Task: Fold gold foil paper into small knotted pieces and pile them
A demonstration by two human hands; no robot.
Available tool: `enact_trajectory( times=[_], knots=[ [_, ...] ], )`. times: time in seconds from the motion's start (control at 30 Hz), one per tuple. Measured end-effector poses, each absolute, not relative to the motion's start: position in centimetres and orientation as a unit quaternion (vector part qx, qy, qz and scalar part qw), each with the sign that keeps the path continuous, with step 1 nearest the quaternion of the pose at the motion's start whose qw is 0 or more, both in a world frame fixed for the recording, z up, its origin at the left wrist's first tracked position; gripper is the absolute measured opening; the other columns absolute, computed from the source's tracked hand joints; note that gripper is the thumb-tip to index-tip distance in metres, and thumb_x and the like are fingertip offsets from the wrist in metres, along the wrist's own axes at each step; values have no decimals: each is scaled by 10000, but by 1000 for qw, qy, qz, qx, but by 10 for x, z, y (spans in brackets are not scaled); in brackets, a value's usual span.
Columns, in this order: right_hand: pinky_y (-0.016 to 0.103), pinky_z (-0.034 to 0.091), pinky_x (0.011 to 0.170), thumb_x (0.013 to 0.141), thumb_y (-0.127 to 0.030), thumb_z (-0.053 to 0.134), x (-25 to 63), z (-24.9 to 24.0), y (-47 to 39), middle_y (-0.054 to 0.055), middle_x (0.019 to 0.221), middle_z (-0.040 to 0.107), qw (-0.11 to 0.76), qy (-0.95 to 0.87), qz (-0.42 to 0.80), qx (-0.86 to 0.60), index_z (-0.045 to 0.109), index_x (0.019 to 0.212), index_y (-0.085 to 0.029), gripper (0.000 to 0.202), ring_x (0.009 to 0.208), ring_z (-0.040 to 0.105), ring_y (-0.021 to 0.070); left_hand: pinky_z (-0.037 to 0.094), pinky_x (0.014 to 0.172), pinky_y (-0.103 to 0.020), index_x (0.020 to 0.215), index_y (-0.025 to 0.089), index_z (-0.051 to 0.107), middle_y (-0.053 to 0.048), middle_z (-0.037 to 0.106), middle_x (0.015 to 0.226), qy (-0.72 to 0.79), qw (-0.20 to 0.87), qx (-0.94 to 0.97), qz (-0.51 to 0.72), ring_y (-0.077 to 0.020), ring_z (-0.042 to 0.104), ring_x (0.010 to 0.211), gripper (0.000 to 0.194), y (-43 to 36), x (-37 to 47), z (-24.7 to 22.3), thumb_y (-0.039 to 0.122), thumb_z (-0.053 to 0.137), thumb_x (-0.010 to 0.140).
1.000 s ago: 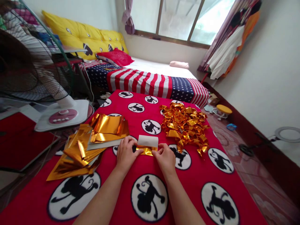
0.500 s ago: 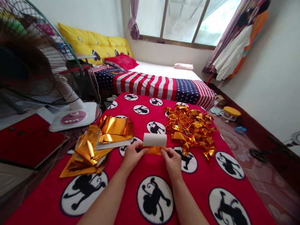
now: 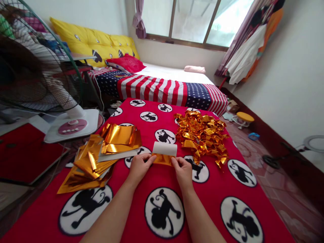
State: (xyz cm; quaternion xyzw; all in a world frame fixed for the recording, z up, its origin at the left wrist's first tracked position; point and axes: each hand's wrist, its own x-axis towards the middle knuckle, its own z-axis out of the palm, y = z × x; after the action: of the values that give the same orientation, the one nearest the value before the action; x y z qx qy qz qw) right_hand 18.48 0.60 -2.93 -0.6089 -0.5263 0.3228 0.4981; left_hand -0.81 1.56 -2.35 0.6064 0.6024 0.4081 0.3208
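Note:
Between my hands lies a sheet of gold foil paper (image 3: pixel 164 159), its near edge turned up so gold shows in front and the pale back behind. My left hand (image 3: pixel 140 166) pinches its left end between thumb and fingers. At the right end, my right hand (image 3: pixel 182 169) pinches the same sheet. To the left is a loose stack of flat gold foil sheets (image 3: pixel 121 136), some fanned toward me. A heap of folded gold foil pieces (image 3: pixel 201 133) spreads out beyond my right hand.
A red cloth with monkey prints (image 3: pixel 121 216) covers the surface under my hands. A fan (image 3: pixel 73 123) stands at the left edge. Behind is a bed (image 3: pixel 162 89) with striped and starred bedding. A yellow stool (image 3: pixel 245 117) is on the floor at right.
The view has shifted slightly, moving the scene a little left. Both hands keep hold of the foil sheet, and more of its gold front strip now shows between them.

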Motion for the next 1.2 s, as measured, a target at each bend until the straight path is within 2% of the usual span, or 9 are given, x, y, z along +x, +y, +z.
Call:
enact_trajectory(
  times=[0.43,0.63,0.8,0.97,1.2],
  knots=[
    [246,338,517,748,-531,638,184,-29,5,-1,556,584,498,-524,321,-612,680,649,-171,375,532,464,132,387,587,-223,623,154,661,7,620,602,595,322,613,408,-137,542,608,335,15,-9,-22,434,604,798],
    [244,338,512,730,-522,652,184,-27,5,8,572,602,502,-519,331,-608,683,654,-179,353,535,471,136,448,646,-241,746,169,735,-19,723,732,593,337,611,403,-171,624,681,253,14,-10,-21,393,625,786],
    [243,344,508,725,-500,662,185,-28,6,17,577,614,500,-519,334,-607,695,673,-177,329,537,479,142,470,684,-253,793,182,750,-26,743,786,590,340,610,405,-178,646,709,192,16,-10,-24,336,639,768],
    [239,352,527,751,-458,657,186,-31,6,-1,588,603,495,-520,341,-606,686,691,-173,293,538,469,129,452,672,-249,807,179,741,-11,712,732,587,332,621,400,-164,620,688,156,17,-11,-25,278,633,754],
    [243,379,577,819,-448,617,184,-32,4,7,658,639,487,-532,329,-609,683,733,-171,297,598,515,139,449,671,-242,846,180,736,-7,712,744,581,317,631,403,-156,620,685,168,18,-11,-26,285,632,765]
  ],
)
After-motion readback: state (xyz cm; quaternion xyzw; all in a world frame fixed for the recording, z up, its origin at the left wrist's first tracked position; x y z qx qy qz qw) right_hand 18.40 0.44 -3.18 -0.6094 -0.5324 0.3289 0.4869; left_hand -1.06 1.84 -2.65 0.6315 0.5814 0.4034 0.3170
